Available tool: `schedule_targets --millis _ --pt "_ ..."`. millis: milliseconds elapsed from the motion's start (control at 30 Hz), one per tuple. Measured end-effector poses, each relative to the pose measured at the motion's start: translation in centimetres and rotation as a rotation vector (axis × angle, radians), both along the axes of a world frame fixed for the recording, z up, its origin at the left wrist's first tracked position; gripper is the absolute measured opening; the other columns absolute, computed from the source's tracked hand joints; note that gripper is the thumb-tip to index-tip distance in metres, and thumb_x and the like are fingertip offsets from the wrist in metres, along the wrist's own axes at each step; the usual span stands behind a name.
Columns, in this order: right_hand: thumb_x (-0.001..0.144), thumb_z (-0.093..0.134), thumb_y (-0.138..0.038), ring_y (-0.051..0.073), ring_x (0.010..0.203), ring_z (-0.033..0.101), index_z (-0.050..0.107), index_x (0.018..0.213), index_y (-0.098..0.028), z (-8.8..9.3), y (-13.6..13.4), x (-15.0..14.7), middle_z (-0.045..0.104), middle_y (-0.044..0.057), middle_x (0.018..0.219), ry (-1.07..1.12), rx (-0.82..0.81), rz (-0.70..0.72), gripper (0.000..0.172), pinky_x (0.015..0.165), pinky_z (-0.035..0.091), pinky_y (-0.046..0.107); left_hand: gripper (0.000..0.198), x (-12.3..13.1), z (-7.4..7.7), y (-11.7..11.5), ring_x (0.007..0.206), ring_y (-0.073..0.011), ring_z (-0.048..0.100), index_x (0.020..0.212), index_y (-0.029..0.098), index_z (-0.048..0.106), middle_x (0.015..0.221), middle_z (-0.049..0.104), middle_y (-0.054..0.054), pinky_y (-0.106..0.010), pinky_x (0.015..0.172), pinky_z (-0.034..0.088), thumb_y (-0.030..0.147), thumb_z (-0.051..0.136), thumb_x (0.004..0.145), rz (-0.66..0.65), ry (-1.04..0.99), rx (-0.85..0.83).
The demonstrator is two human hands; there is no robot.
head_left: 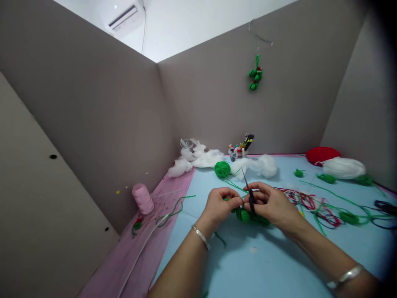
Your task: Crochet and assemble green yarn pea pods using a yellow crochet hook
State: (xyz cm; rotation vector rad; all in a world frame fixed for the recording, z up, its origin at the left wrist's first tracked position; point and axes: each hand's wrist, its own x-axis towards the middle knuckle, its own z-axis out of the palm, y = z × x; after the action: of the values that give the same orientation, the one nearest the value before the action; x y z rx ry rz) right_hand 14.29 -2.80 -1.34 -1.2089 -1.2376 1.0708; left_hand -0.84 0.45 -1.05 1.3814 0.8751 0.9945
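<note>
While I watch through the head camera, the left hand (219, 207) pinches a green crocheted piece (245, 215) low over the blue desk (279, 256), and the right hand (271, 203) grips black scissors (250, 198) just beside it.

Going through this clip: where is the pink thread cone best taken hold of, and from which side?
Take the pink thread cone around its middle, coming from the table side with the left hand. Its rounded body gives fingers an even surface to wrap, and it sits at a slant with the wall just behind it, so approaching from the wall side looks cramped.
</note>
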Motion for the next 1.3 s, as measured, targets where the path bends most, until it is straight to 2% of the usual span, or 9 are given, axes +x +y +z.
schedule_targets --millis 167,300,400,467,600,767,967,1067,1300 --pt "0.052 0.074 -0.023 0.013 0.055 0.056 0.057 0.088 -0.019 0.0 -0.2 0.2 0.063 -0.003 0.064 -0.013 -0.031 0.042 0.04 0.051 0.042 0.024 0.031 -1.0 0.3 0.8 0.051 -0.0092 0.048 0.069 0.015 0.057 0.056 0.05 0.002 -0.022 0.051 0.032 0.044 0.067 0.062 0.125 -0.036 -0.037" --pt "0.052 0.074 -0.025 0.014 0.059 0.059 0.057 0.09 -0.019 0.1 -0.2 0.2 0.066 -0.001 0.069 0.017 -0.046 0.021 0.042 0.056 0.045 0.025 0.03 -1.7 0.4 1.5 0.044 -0.0075 0.041 0.063 0.014 0.06 0.049 0.049 0.003 -0.022 0.047 0.024 0.043 0.068 0.063 0.2 0.07 0.002" --pt "0.051 0.075 -0.022 0.013 0.058 0.058 0.057 0.088 -0.019 0.2 -0.3 0.1 0.065 -0.002 0.066 0.035 -0.058 0.018 0.041 0.056 0.045 0.025 0.035 -1.6 0.4 1.4 0.044 -0.0067 0.034 0.053 0.012 0.062 0.045 0.049 0.001 -0.023 0.048 0.022 0.044 0.068 0.065 0.161 0.144 0.022" --pt "0.05 0.076 -0.022 0.013 0.057 0.057 0.058 0.087 -0.019 0.3 -0.4 0.0 0.065 -0.003 0.064 0.042 -0.062 0.019 0.042 0.054 0.043 0.024 0.036 -1.4 0.5 1.1 0.047 -0.0073 0.035 0.056 0.011 0.065 0.047 0.049 0.001 -0.023 0.05 0.024 0.043 0.063 0.071 0.113 0.144 0.032" --pt "0.052 0.076 -0.024 0.014 0.055 0.057 0.058 0.087 -0.02 0.5 -0.5 0.0 0.064 -0.004 0.061 0.037 -0.064 0.021 0.04 0.053 0.043 0.025 0.018 -1.3 0.9 0.7 0.059 -0.0088 0.046 0.081 0.011 0.069 0.062 0.053 0.001 -0.022 0.06 0.034 0.024 0.06 0.072 0.002 0.087 0.034" --pt "0.054 0.074 -0.025 0.015 0.053 0.058 0.056 0.089 -0.02 0.1 -0.2 0.2 0.065 -0.004 0.06 0.023 -0.073 0.02 0.039 0.055 0.044 0.027 0.043 -1.4 0.8 0.7 0.068 -0.0096 0.051 0.104 0.013 0.062 0.073 0.056 0.001 -0.023 0.068 0.039 0.008 0.064 0.062 -0.041 0.053 0.037" --pt "0.054 0.074 -0.022 0.012 0.049 0.054 0.056 0.089 -0.019 -0.8 0.1 -0.2 0.062 -0.006 0.054 -0.002 -0.073 0.06 0.039 0.049 0.04 0.023 0.041 -1.4 0.5 0.9 0.067 -0.0095 0.05 0.1 0.014 0.062 0.071 0.056 0.001 -0.023 0.067 0.038 0.002 0.061 0.06 -0.035 0.066 0.048" --pt "0.053 0.076 -0.02 0.014 0.051 0.057 0.056 0.088 -0.019 -0.9 0.1 -0.2 0.063 -0.005 0.054 -0.002 -0.055 0.053 0.04 0.05 0.042 0.024 0.038 -1.3 0.6 0.9 0.068 -0.0093 0.051 0.097 0.013 0.063 0.071 0.057 0.001 -0.023 0.069 0.039 0.001 0.058 0.062 -0.034 0.077 0.052" --pt "0.055 0.08 -0.031 0.022 0.071 0.066 0.054 0.096 -0.021 -0.3 0.2 0.0 0.071 0.005 0.076 -0.002 0.057 -0.109 0.049 0.06 0.05 0.029 0.038 -1.1 0.7 0.5 0.064 -0.008 0.049 0.095 0.014 0.064 0.07 0.056 0.002 -0.02 0.062 0.038 -0.002 0.055 0.061 -0.047 0.104 0.054"
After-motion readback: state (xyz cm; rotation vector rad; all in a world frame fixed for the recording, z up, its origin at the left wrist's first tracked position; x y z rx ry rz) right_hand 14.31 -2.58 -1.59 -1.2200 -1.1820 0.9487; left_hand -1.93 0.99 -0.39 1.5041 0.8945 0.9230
